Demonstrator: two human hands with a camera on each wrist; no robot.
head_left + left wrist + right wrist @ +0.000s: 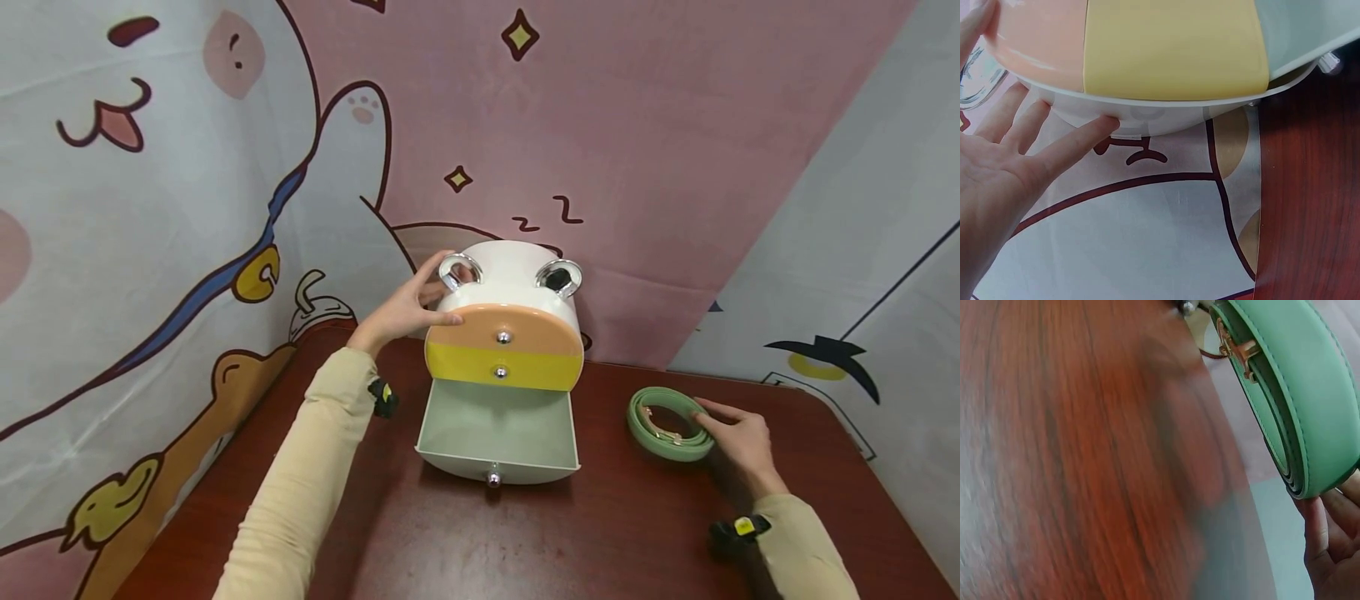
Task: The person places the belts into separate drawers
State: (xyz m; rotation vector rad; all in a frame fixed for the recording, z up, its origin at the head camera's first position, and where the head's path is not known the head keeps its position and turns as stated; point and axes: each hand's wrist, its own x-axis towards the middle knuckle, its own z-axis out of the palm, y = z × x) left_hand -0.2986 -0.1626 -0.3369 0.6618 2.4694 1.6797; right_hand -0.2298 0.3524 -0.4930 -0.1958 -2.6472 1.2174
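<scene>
A small frog-shaped drawer box (501,275) with a white top and ring-like silver eyes stands on the table. Its orange drawer (468,329) and yellow drawer (461,364) are closed; the pale green bottom drawer (495,425) is pulled out, with nothing inside. My left hand (408,308) rests against the box's upper left side, thumb on the front edge; its fingers (1079,137) lie spread along the white shell. To the right of the box, my right hand (738,442) pinches the outer edge of a coiled green belt (675,450) with a gold buckle (1238,350), held above the table.
The dark red wooden table (600,533) carries the box near its back edge. Behind and to the left hangs a printed cloth (637,150) with cartoon animals. Each drawer has a round silver knob, and the bottom knob (492,479) juts toward the front.
</scene>
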